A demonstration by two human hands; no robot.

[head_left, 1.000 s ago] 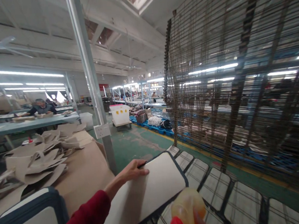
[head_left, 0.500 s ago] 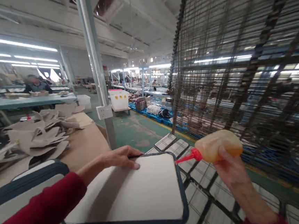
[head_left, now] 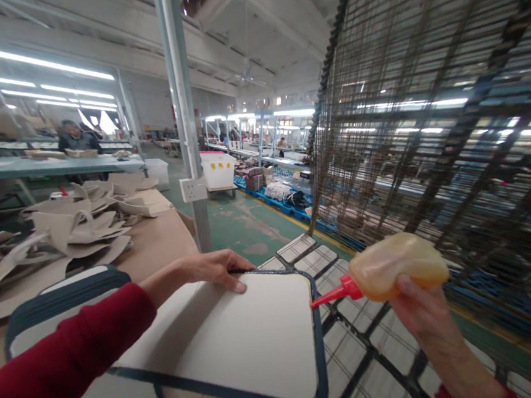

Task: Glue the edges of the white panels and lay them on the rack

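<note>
My left hand grips the far edge of a white panel with a dark blue border, thumb on top and fingers underneath. In my right hand is a squeeze bottle of yellowish liquid, lying nearly on its side. Its red nozzle points left, and the tip is at the inner side of the panel's right border. A thin glossy line shows along that border near the top right corner. More dark-edged panels are stacked under my left sleeve.
Beige cut pieces are heaped on the brown table at left. A post with a socket box stands beyond. Wire racks rise at right, with panels on a rack below. A person sits far left.
The nozzle tip has moved down along the panel's right border, toward me. The panel has tilted slightly, and the whole view has shifted a little.
</note>
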